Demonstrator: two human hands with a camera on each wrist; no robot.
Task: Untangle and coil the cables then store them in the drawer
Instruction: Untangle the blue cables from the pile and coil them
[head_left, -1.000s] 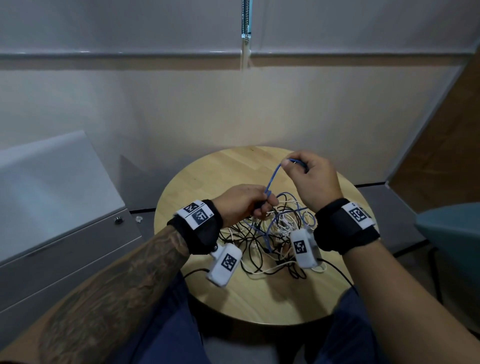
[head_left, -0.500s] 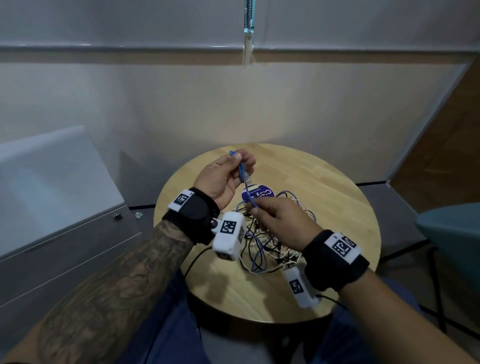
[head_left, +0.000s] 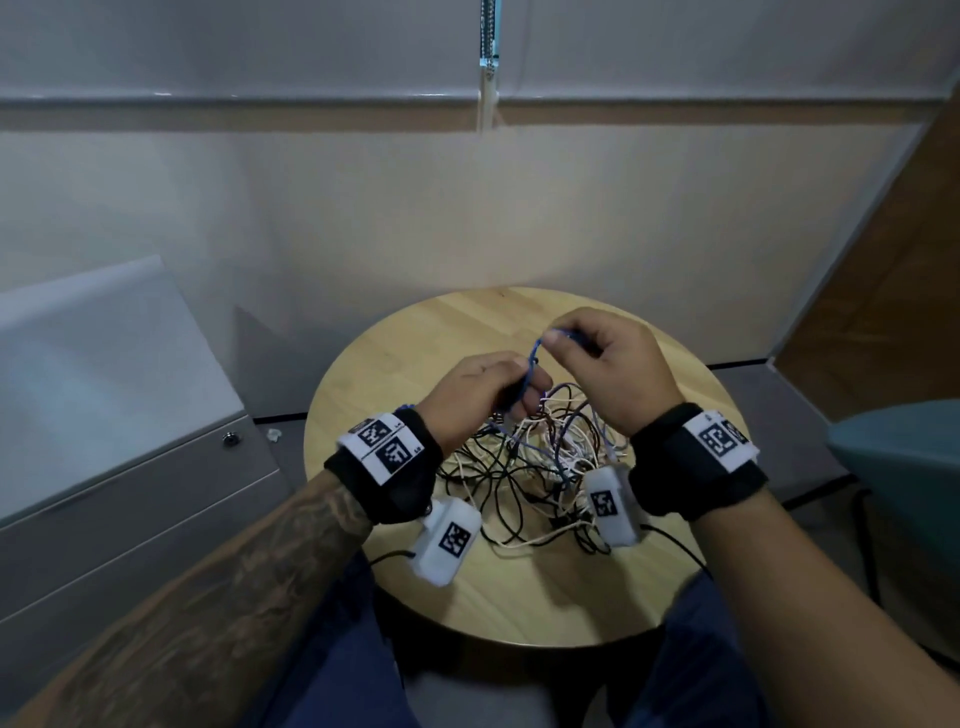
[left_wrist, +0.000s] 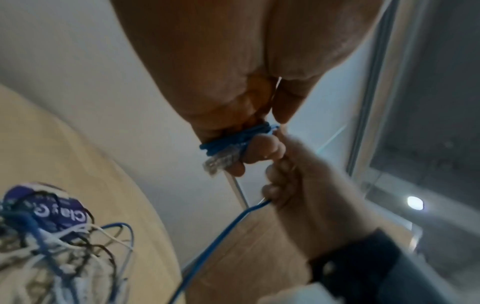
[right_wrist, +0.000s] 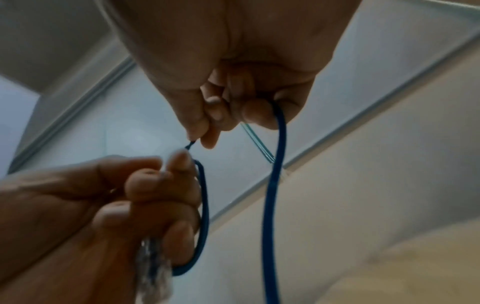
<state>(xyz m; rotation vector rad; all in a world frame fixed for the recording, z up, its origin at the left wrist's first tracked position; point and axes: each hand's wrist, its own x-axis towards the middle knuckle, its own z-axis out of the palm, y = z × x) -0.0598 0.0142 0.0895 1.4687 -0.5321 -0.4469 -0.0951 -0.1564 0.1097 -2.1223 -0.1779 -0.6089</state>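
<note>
My left grip (head_left: 483, 395) clenched the blue cable's (right_wrist: 275, 185) coil and plug; my right grip (head_left: 602, 364) pinched it at one o'clock, above the worktop (head_left: 415, 338). Light, limp, springy: best pinched near the coil.

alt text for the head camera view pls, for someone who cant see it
Seen from above, a person's left hand and right hand hold a blue cable between them over a tangle of black, white and blue cables on a round wooden table. A grey drawer cabinet stands to the left.
</note>
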